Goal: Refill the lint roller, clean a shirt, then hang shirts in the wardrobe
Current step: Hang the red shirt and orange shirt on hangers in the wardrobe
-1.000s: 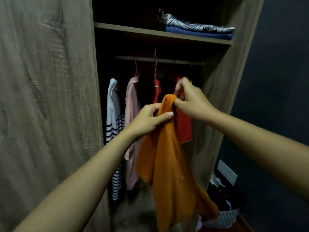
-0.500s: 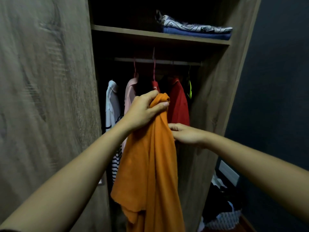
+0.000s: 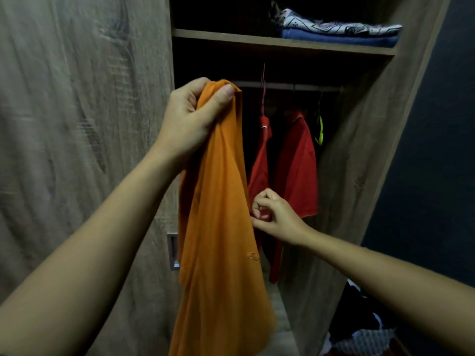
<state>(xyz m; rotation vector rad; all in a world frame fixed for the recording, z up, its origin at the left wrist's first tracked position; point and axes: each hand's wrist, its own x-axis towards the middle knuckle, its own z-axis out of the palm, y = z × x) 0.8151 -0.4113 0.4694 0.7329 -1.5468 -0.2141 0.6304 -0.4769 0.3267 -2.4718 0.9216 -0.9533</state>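
An orange shirt (image 3: 218,227) hangs bunched from my left hand (image 3: 191,122), which grips its top in a fist in front of the open wardrobe, level with the hanging rail (image 3: 290,86). My right hand (image 3: 276,215) is lower, at the shirt's right edge, with its fingers curled and pinching the fabric there. Behind it, two red shirts (image 3: 295,165) hang on hangers from the rail. An empty bright green hanger (image 3: 319,129) hangs at the rail's right end. No lint roller is in view.
The wooden wardrobe door (image 3: 82,129) fills the left side, with a metal handle (image 3: 172,251) next to the orange shirt. A shelf (image 3: 282,44) above the rail holds folded clothes (image 3: 336,34). A basket of laundry (image 3: 365,340) sits on the floor at the lower right.
My right hand let go of the shirt's top and dropped to its right edge. My left hand lifted the shirt higher, and it now covers the striped and pink shirts.
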